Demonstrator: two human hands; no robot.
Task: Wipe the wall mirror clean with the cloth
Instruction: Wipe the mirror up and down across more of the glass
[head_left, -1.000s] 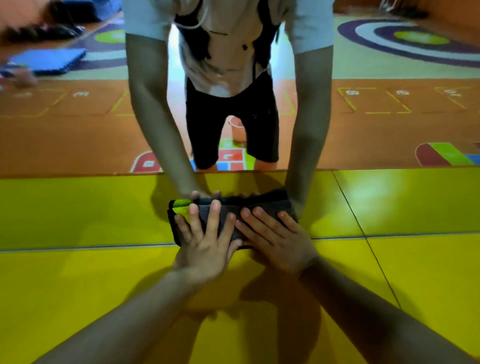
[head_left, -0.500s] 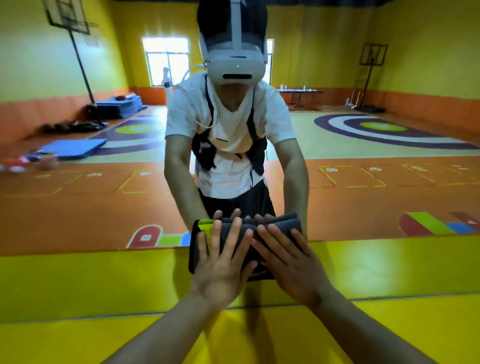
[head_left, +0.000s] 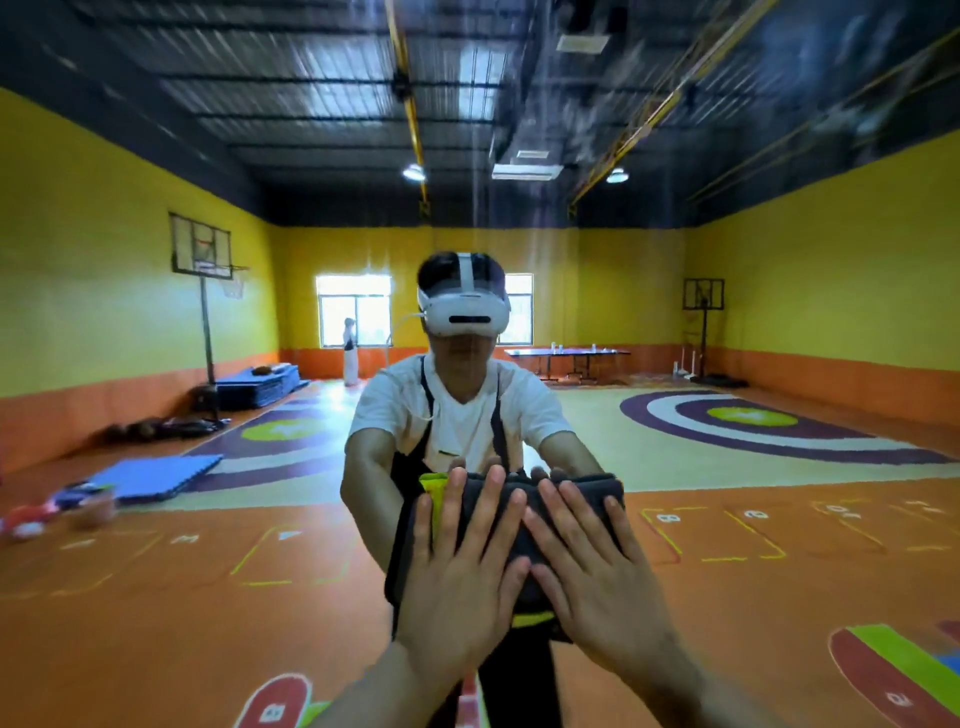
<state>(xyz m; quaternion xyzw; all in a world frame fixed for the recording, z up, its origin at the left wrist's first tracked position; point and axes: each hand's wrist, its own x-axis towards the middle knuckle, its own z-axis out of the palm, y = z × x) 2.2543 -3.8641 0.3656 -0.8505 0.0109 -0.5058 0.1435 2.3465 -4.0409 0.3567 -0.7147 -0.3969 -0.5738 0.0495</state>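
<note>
The wall mirror (head_left: 841, 291) fills our view, giving back a yellow-walled hall: a basketball hoop (head_left: 202, 254) and blue mats (head_left: 156, 475) at left on the orange floor (head_left: 182, 613). At centre our left grip (head_left: 457, 582) presses flat, fingers straight and spread, on the dark cloth (head_left: 592, 499) against the glass; our right grip (head_left: 592, 587) does likewise just beside it. Farther right, purple target rings (head_left: 753, 421) show.
</note>
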